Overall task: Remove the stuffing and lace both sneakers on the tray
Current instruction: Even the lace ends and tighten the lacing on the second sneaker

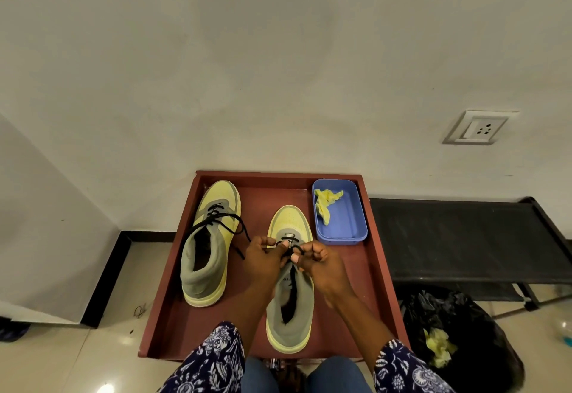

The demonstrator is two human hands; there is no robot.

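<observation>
both hands work the near sneaker (pixel 289 306) on the red tray (pixel 376 256): the left hand (pixel 263 258) and right hand (pixel 315 261) each pinch the black lace (pixel 292 245) near the lowest eyelets. the lace looks thin and limp, best held close to its tip. the far sneaker (pixel 210 238) stands just to the left, partly laced, ends trailing loose.

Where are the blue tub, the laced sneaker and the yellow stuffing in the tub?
blue tub (pixel 349 222): head view, bare floor of the tub.
laced sneaker (pixel 221 194): head view, yellow toe cap, left on the tray.
yellow stuffing (pixel 326 203): head view, middle of the crumpled wad inside the tub.
</observation>
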